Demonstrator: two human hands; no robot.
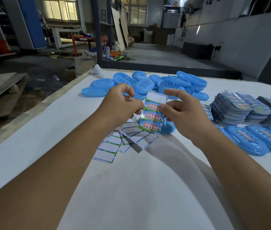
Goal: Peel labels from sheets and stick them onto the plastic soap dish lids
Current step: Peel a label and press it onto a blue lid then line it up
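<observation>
**Label sheet held up over the worktop**

Two bare forearms reached out over the white worktop point(31, 163) from the near edge. Just beyond them, flat on the cloth, lay a loose fan of used backing sheets point(114, 143), their label spaces blank and edged in green.

Above these, both hands held one label sheet point(152, 113) upright. The left hand point(121, 107) had its fingers curled and pinched the sheet's left edge about midway up. The right hand point(183, 112) pinched the right edge between thumb and a finger, with the forefinger raised and bent near the sheet's top corner. The top space of the sheet was blank white; three labels with red and blue characters on a green ground remained below it. Whether a peeled label was stuck to any fingers could not be told.

Directly behind the sheet, partly hidden by it and the right hand, a blue soap dish lid point(168, 128) rested on the worktop. To the right lay a row of labelled lids point(247, 141), each with a coloured label on its top. Beyond those stood stacks of label sheets point(241, 108), piled thick and slightly fanned.

Farther back, across the middle of the worktop, was a heap of blue soap dish parts point(148, 83), some slotted, lying at all angles. Past the worktop's far edge spread a dim workshop floor point(148, 53) with windows point(60, 9) behind.
</observation>
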